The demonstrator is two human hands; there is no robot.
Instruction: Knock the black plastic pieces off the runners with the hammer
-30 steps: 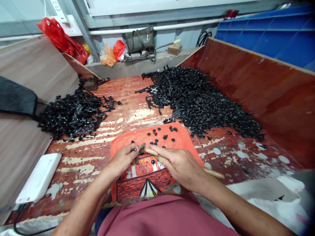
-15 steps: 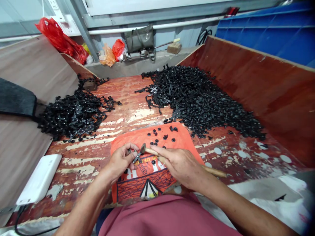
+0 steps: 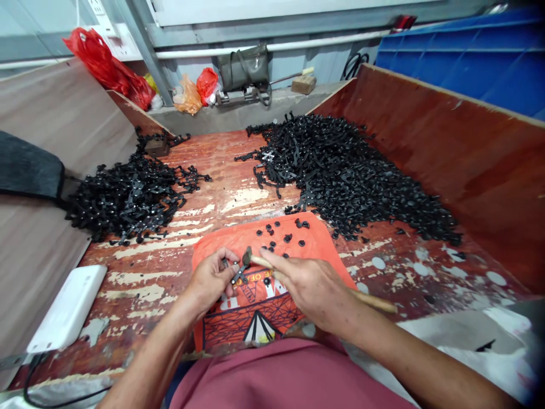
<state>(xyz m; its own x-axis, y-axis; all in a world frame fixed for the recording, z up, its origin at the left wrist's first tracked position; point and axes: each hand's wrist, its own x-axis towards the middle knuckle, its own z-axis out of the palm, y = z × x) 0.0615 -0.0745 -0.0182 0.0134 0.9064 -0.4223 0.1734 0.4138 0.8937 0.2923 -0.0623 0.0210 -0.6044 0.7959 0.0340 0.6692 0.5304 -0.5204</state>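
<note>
My left hand (image 3: 210, 278) is closed in a pinch on a small black plastic piece (image 3: 238, 275) over an orange cloth (image 3: 313, 241). My right hand (image 3: 310, 287) is wrapped round the wooden handle of a small hammer (image 3: 255, 260), index finger stretched along it, the metal head right beside the pinched piece. Several loose black round parts (image 3: 281, 236) lie on the cloth just beyond the hands.
A big heap of black plastic parts (image 3: 349, 176) fills the right of the worn red wooden tray (image 3: 230, 170). A smaller heap (image 3: 128, 196) lies at the left. A white power bank (image 3: 68, 307) with a cable sits near left. Bags, a hammer and blue crates stand behind.
My left hand lifted the black piece slightly off the cloth and turned it in its fingers. The hammer head stayed close beside it; the right hand barely shifted.
</note>
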